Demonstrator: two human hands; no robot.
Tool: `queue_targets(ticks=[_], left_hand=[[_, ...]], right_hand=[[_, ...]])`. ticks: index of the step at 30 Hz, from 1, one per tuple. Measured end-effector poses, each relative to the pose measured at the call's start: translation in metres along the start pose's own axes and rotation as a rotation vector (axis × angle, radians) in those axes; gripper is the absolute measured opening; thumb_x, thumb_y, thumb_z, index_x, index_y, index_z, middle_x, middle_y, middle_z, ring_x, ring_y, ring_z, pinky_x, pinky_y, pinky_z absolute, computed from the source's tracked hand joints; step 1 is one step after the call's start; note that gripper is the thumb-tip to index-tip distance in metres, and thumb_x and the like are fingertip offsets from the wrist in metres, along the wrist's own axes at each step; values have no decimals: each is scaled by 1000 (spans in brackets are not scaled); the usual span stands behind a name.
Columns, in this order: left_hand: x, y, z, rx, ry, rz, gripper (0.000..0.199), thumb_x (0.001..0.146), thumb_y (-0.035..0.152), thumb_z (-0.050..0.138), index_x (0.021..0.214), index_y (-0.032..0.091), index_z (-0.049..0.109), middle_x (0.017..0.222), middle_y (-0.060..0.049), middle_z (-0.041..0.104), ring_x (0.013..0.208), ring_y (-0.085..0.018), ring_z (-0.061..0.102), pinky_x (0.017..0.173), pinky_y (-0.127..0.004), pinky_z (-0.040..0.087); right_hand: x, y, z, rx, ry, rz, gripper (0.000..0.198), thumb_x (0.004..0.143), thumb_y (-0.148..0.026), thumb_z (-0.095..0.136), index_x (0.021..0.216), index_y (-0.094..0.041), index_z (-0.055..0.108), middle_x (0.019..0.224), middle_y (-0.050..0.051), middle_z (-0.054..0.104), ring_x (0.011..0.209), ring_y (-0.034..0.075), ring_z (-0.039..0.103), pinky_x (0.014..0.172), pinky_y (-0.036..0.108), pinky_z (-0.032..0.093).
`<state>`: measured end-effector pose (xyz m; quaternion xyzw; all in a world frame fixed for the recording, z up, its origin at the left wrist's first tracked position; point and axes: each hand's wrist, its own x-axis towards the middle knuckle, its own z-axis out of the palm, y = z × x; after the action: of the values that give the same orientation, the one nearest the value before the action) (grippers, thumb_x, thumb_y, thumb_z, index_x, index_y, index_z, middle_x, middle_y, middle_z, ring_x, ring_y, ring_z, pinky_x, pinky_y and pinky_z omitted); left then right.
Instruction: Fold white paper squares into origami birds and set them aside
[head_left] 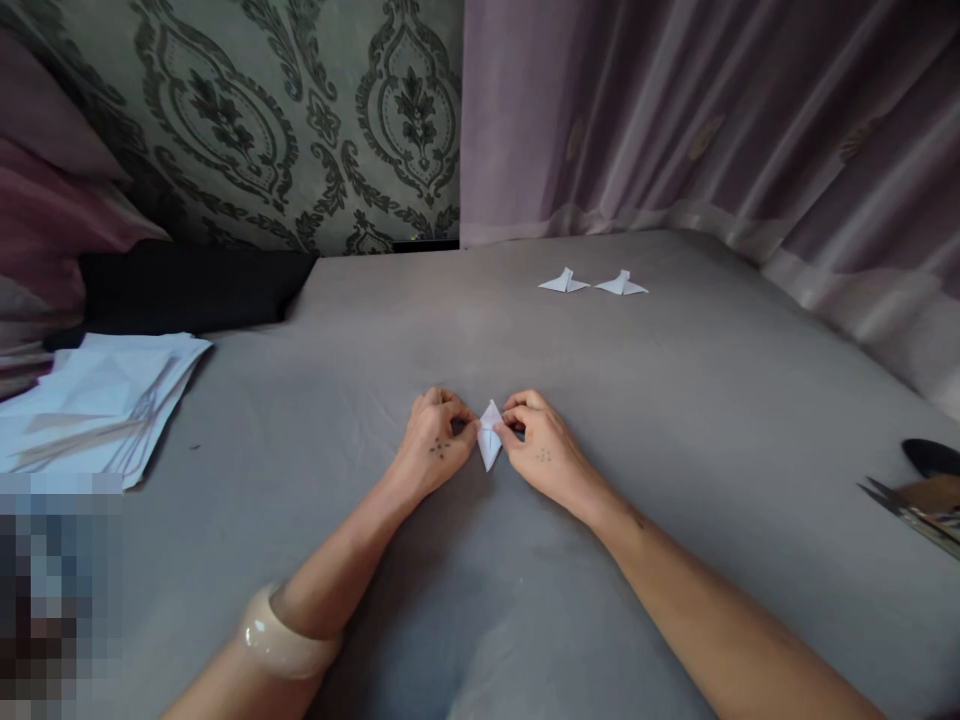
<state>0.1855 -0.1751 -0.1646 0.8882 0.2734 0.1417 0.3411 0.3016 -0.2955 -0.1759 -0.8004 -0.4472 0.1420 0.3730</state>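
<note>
A small white folded paper (pixel 490 450), diamond-shaped with a crease across its middle, is held low over the grey cloth surface (pixel 360 350). My left hand (pixel 441 440) pinches its left edge between thumb and fingers. From the other side, my right hand (pixel 541 445) grips the right edge, its thumb on the paper's face. The undersides of the fingers are hidden. A pale bangle (pixel 289 635) circles my left wrist. Farther back on the right, two white folded paper figures (pixel 566 282) with spread points rest side by side.
A stack of white paper sheets (pixel 105 395) lies at the left, in front of a folded black cloth (pixel 199 285). Scissors (pixel 904 505) lie at the right edge beside a dark round object (pixel 934 458). Purple curtains (pixel 600 110) and a patterned wall (pixel 322 120) close off the back.
</note>
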Motion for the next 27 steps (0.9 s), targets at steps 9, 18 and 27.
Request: queue_targets(ticks=[9,18,27], left_hand=[[2,4,-3,9,-9,-76,4,74,15,61,72,16,64,86,-5,56,87,-20,53,82,-35,44],[0,4,1,-40,37,-122,6,72,13,64,74,17,60,82,-3,52,80,-18,50,77,-32,42],[0,1,5,-35,67,-101,5,73,13,63,72,18,62,81,-3,53,81,-18,51,79,-33,42]], right_hand=[[4,2,1,8,-29,41,14,81,-21,60,68,-18,62,99,4,59,77,12,59,77,28,47],[0,-2,-11,67,16,109,15,75,-20,68,86,-20,58,88,0,56,70,11,56,68,25,46],[-22,-12,-10,-307,-41,-272,27,89,-4,43,96,-18,65,98,7,61,92,19,54,81,32,44]])
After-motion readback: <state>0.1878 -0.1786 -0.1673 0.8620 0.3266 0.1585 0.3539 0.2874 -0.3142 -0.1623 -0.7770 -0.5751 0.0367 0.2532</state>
